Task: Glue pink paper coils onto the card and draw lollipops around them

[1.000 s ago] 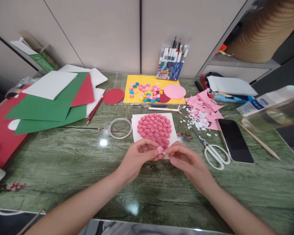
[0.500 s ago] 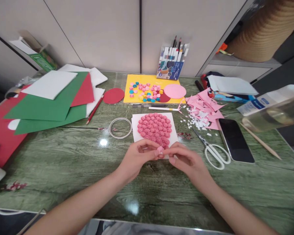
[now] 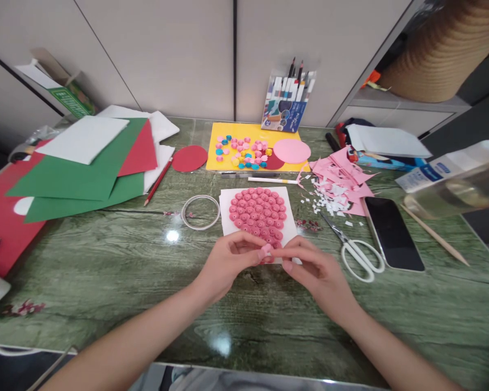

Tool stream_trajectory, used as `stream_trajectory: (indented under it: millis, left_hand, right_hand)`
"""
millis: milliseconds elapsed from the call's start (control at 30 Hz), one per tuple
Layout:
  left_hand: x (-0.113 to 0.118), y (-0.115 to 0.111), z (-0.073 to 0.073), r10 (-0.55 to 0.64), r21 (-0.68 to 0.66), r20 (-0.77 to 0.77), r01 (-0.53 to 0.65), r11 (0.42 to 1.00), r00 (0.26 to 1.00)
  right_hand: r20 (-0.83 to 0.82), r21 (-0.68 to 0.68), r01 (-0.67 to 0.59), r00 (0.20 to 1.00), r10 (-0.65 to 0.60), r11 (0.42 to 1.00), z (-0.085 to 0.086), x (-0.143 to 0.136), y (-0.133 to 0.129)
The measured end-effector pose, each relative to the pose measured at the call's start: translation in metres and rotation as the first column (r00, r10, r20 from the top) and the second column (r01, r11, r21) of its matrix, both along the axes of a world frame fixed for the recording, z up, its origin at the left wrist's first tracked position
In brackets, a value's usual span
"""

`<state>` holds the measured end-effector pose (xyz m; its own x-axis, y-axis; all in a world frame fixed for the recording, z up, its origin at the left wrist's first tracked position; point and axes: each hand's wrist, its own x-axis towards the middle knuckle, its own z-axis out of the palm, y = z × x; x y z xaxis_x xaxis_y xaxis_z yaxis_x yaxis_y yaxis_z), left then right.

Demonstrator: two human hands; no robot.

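Pinched between the thumb and forefinger of my left hand is a small light-pink paper piece. My right hand reaches in from the other side. Its forefinger tip touches the piece, while its thumb sits lower and apart, so the hand looks open. Just beyond my fingers lies a white sheet bearing a rounded cluster of pink paper rosettes. My hands cover the cluster's near end.
White-handled scissors and a phone lie on the right, below pink paper scraps. A tape ring is at left. Small coloured paper pieces rest on yellow paper. Green sheets are stacked far left.
Almost nothing differs. Both hands stay over the near edge of the white sheet with the pink piece between them; the view has shifted very slightly.
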<state>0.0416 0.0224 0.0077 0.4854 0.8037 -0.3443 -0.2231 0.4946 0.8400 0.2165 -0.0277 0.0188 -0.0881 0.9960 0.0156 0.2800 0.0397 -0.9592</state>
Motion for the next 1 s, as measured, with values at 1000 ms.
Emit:
stream_trajectory:
  millis: [1000]
  left_hand:
    - [0.0017,-0.0045,0.0035,0.057,0.111,-0.185,-0.037,0.993,0.981]
  right_hand:
    - [0.401,0.4,-0.084,0.911,-0.092,0.913,-0.0042,-0.005,-0.0082]
